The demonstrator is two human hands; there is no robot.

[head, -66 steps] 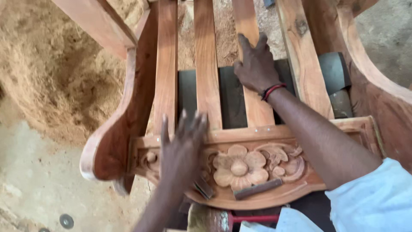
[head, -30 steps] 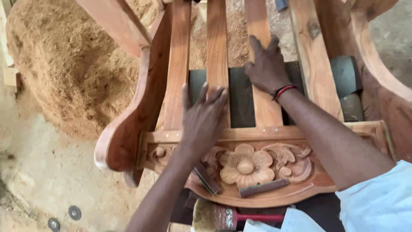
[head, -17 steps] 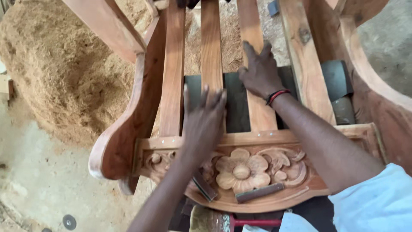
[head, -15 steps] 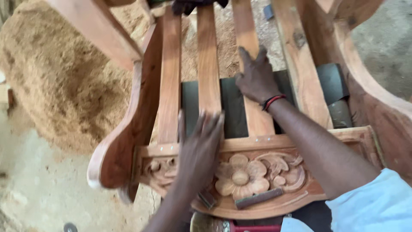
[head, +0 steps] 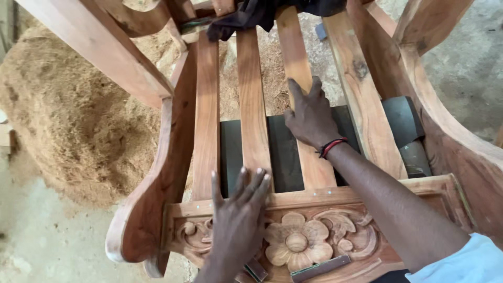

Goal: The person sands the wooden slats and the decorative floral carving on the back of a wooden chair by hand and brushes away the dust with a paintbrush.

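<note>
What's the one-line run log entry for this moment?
left hand: flat on carved rail | right hand: flat on slat | nearby: sawdust pile

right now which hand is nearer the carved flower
Left. The left hand lies flat just beside the carved flower; the right hand rests farther up on a slat.

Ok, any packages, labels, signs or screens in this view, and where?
None in view: only the carved wooden chair frame under the left hand and right hand, the sawdust pile, and a dark cloth at the top.
</note>
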